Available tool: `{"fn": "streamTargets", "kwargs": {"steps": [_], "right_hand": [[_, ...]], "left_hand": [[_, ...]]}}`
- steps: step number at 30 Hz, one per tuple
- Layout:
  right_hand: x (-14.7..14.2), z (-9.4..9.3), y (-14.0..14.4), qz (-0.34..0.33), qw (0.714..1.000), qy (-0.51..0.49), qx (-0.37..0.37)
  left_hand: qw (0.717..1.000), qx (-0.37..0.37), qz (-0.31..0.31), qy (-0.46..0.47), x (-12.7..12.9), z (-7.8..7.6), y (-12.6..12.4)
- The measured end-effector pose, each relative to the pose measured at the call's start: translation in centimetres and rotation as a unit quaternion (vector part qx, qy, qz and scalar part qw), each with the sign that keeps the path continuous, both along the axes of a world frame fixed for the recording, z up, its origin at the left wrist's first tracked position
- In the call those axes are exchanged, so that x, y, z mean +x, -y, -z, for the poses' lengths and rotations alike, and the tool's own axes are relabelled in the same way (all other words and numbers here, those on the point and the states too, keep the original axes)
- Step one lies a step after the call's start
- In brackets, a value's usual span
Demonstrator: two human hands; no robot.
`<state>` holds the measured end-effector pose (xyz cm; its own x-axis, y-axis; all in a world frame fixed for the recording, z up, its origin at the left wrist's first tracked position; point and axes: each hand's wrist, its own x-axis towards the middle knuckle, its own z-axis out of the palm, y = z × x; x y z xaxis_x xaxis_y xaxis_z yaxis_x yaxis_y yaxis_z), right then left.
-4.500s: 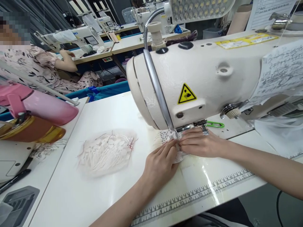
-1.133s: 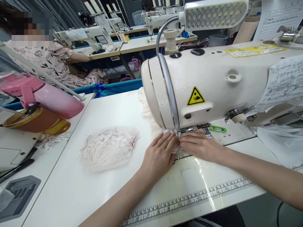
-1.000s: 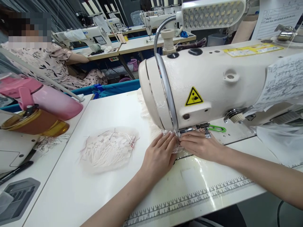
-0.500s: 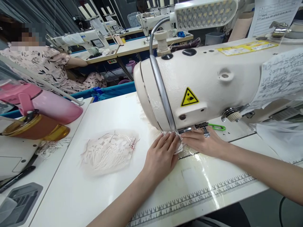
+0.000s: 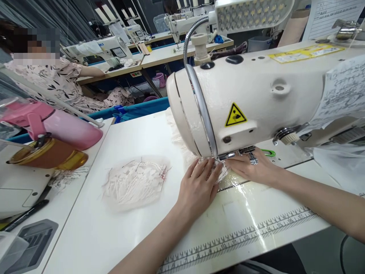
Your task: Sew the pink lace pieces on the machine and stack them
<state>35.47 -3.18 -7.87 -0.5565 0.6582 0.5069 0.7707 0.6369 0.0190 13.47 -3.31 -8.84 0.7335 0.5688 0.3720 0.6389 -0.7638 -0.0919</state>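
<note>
White lace fabric (image 5: 223,172) lies under the head of a cream sewing machine (image 5: 211,110). My left hand (image 5: 199,186) rests flat on the lace just left of the needle area, its fingers stretched forward. Across from it, my right hand (image 5: 256,167) reaches in from the right behind the metal presser parts (image 5: 239,153). Its fingers are extended, with the tips at the lace edge and partly hidden. More cream fabric (image 5: 182,142) spreads behind the machine head. A separate sheer lace piece (image 5: 137,184) lies flat on the white table to the left.
A green thread snipper (image 5: 268,152) lies beyond my right hand. At left are a pink bottle (image 5: 68,127) and an amber cup (image 5: 51,154). A printed ruler (image 5: 228,243) runs along the front edge. Another person (image 5: 59,80) sits at the far left, near other sewing machines.
The view has swung slightly left, so everything appears a little further right. Both hands stay at the lace by the needle area, with little visible movement relative to the machine.
</note>
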Motion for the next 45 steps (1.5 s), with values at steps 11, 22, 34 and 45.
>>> {"fn": "streamTargets", "kwargs": {"steps": [11,22,34,45], "right_hand": [[-0.2,1.1,0.4,-0.004,0.996,0.048,0.081],[-1.7,1.3,0.7,-0.066,0.990,0.050,0.111],[-1.8,1.7,0.6,-0.069,0.992,0.027,0.100],[-1.5,1.5,0.6,-0.056,0.995,0.040,0.071]], "left_hand": [[0.997,-0.003,0.078,0.007,-0.9,-0.1,-0.4],[0.996,-0.040,0.085,-0.005,-1.8,-0.9,-1.4],[0.998,-0.011,0.061,-0.022,-1.7,-0.6,-1.5],[0.999,0.041,0.012,0.004,-0.5,-0.3,-0.8]]}}
